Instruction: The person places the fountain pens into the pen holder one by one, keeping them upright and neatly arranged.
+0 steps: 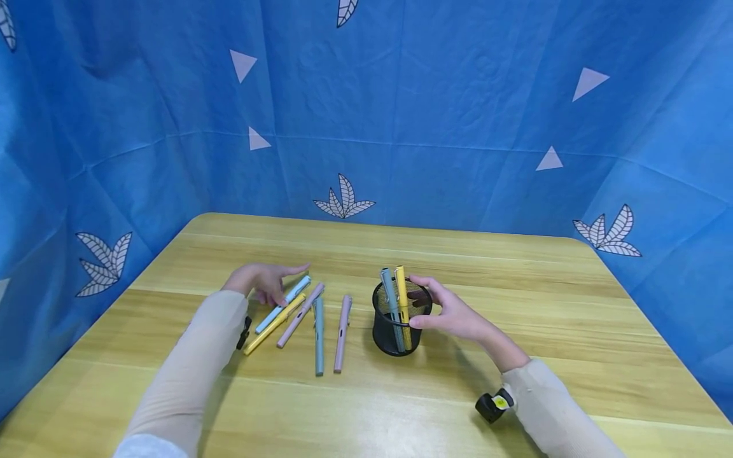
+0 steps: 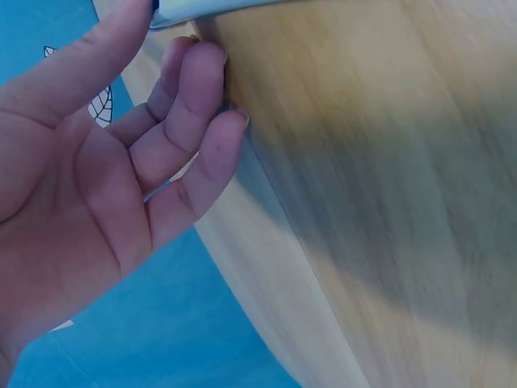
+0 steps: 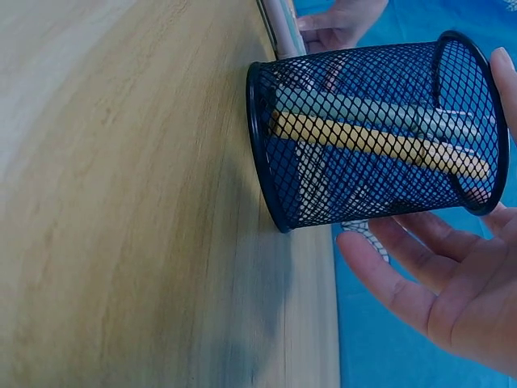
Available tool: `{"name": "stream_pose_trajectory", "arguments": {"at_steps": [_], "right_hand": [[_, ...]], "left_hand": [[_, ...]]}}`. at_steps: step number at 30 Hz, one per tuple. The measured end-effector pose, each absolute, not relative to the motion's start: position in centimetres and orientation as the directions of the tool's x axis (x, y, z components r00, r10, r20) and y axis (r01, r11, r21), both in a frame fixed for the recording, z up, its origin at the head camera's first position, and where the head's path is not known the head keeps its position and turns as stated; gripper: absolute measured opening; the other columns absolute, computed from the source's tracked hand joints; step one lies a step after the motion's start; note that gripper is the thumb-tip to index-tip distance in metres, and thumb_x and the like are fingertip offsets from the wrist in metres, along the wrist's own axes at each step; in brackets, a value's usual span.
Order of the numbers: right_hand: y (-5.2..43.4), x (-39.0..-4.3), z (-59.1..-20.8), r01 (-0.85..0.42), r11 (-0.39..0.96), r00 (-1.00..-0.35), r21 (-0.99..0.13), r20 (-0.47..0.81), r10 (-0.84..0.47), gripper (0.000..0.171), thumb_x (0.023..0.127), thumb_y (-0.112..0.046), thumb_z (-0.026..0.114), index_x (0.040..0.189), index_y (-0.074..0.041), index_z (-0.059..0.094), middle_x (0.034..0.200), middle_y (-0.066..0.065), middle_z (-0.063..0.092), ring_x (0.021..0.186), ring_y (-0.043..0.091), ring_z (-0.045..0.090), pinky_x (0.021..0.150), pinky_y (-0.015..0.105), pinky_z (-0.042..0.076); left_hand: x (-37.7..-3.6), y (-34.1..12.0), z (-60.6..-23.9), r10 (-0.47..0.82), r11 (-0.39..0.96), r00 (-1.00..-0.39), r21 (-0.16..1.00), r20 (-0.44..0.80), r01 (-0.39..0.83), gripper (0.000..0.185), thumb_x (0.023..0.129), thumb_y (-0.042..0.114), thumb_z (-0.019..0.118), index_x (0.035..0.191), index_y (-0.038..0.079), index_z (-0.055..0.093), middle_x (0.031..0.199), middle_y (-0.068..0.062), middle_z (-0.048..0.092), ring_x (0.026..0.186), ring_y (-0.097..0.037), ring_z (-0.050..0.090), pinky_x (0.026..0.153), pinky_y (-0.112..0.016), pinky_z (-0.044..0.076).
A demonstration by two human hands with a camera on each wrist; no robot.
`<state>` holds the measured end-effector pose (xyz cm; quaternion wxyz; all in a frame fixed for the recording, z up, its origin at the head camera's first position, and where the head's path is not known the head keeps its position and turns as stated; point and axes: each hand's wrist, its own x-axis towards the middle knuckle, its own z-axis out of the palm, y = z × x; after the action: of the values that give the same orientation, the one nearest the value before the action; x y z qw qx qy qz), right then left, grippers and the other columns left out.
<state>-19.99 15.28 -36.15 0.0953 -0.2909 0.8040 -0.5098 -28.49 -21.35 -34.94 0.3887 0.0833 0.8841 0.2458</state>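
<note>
On the table stands a black mesh pen holder (image 1: pixel 396 342) with a teal pen (image 1: pixel 390 289) and a yellow pen (image 1: pixel 401 296) upright in it. My right hand (image 1: pixel 455 315) holds this holder at its rim from the right, thumb in front and fingers behind. To the left, my left hand (image 1: pixel 266 283) is over a light blue pen (image 1: pixel 298 289), its thumb at the pen and its index finger stretched out. In the left wrist view, the other fingers (image 2: pixel 214 149) are loosely bent, and only a strip of the pen (image 2: pixel 202 8) shows.
Beside the light blue pen lie a yellow pen (image 1: pixel 272 327), a purple pen (image 1: pixel 299 318), a teal pen (image 1: pixel 319 337) and another purple pen (image 1: pixel 342 337). A blue patterned curtain (image 1: pixel 435 114) hangs around the wooden table (image 1: pixel 401 413).
</note>
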Motion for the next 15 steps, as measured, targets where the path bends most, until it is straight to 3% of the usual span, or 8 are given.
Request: {"name": "stream_pose_trajectory", "arguments": {"at_steps": [2,4,10,15], "right_hand": [[15.27,-19.98,-36.18,-0.371,0.310,-0.813,-0.875,0.144,-0.564,0.075,0.077,-0.016,0.070,0.137,0.000,0.026,0.133,0.022,0.037,0.119,0.035,0.037,0.098,0.052,0.025],[15.26,-19.99,-36.21,-0.374,0.313,-0.814,-0.873,0.147,-0.562,0.075,0.077,-0.016,0.070,0.137,0.000,0.027,0.135,0.021,0.034,0.120,0.035,0.036,0.098,0.052,0.024],[15.24,-20.01,-36.19,-0.377,0.318,-0.816,-0.870,0.149,-0.559,0.075,0.077,-0.018,0.070,0.137,-0.001,0.027,0.137,0.020,0.032,0.121,0.036,0.034,0.098,0.052,0.025],[15.25,-20.02,-36.16,-0.378,0.310,-0.812,-0.872,0.151,-0.564,0.075,0.077,-0.017,0.070,0.136,0.000,0.027,0.137,0.021,0.031,0.121,0.036,0.035,0.098,0.052,0.024]], "left_hand": [[-28.55,-21.31,-34.99,0.340,0.857,-0.678,0.511,-0.652,-0.061,0.092,0.082,0.000,0.061,0.143,0.032,0.002,0.110,-0.029,0.045,0.054,-0.014,0.051,0.049,-0.024,0.044],[-28.61,-21.25,-35.04,0.340,0.846,-0.667,0.526,-0.663,-0.091,0.090,0.082,-0.003,0.060,0.144,0.031,0.004,0.115,-0.033,0.042,0.058,-0.018,0.055,0.054,-0.028,0.049],[-28.72,-21.24,-35.28,0.343,0.800,-0.637,0.570,-0.690,-0.188,0.086,0.083,-0.006,0.057,0.144,0.029,0.008,0.090,-0.025,0.055,0.057,-0.020,0.058,0.060,-0.036,0.053],[-28.80,-21.44,-35.38,0.361,0.780,-0.633,0.594,-0.684,-0.197,0.087,0.082,-0.006,0.058,0.145,0.024,0.006,0.089,-0.023,0.053,0.057,-0.019,0.057,0.059,-0.035,0.052]]}}
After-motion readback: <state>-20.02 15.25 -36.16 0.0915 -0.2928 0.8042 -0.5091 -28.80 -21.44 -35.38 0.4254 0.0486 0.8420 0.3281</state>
